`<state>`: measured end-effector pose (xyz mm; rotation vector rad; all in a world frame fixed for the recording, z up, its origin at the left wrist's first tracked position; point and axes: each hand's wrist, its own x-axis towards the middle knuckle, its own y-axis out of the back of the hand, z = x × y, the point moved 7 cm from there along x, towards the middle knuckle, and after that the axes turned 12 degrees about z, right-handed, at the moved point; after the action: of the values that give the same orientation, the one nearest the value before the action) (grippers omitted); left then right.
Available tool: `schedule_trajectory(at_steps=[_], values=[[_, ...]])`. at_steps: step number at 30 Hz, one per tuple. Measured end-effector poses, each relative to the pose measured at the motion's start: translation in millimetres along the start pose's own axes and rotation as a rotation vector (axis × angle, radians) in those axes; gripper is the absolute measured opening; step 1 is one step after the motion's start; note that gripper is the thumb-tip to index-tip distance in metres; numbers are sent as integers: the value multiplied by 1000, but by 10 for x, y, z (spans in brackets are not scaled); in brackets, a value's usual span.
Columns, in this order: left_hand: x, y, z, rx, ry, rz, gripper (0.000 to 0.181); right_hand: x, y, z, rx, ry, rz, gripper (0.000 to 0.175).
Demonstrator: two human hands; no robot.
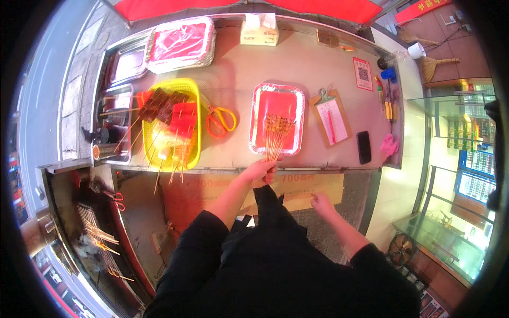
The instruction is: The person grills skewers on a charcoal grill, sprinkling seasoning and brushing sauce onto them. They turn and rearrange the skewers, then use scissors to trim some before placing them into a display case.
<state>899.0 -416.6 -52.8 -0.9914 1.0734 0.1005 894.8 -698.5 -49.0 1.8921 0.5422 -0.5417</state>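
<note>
My left hand (262,171) grips the lower ends of a bundle of thin bamboo skewers (274,147) at the front edge of the table. Small browned pieces of food (279,124) on their upper ends lie over a foil-wrapped tray (254,115) with a red middle. Off to the right, below the table edge, my right hand (321,203) hangs with one finger extended and nothing visible in it. A yellow plastic basket (199,151) on the left holds larger skewers of dark and pale food (175,119). Orange-and-yellow-handled scissors (220,122) lean out beside it.
A clipboard (331,117) with a pen and a black phone (363,147) lie to the right. At the back stand a tissue pack (259,31) and a plastic-covered foil tray (181,43). At lower left, skewers lie on a smoking grill (99,238).
</note>
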Motion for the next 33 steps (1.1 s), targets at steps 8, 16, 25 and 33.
schedule_trajectory(at_steps=[8,16,25,33], values=[[335,95,-105,-163,24,329,32,-170,-512,371,-67,21,-246,38],[-32,199,41,354,-423,627,70,-492,-1195,354,21,-551,-632,55],[-1999,1545,-931,281,-592,538,55,223,-1999,-612,-415,336,-764,44],[-4428,4358,-3745,-456,-588,1589,39,-356,-3171,-2396,-576,653,-649,34]])
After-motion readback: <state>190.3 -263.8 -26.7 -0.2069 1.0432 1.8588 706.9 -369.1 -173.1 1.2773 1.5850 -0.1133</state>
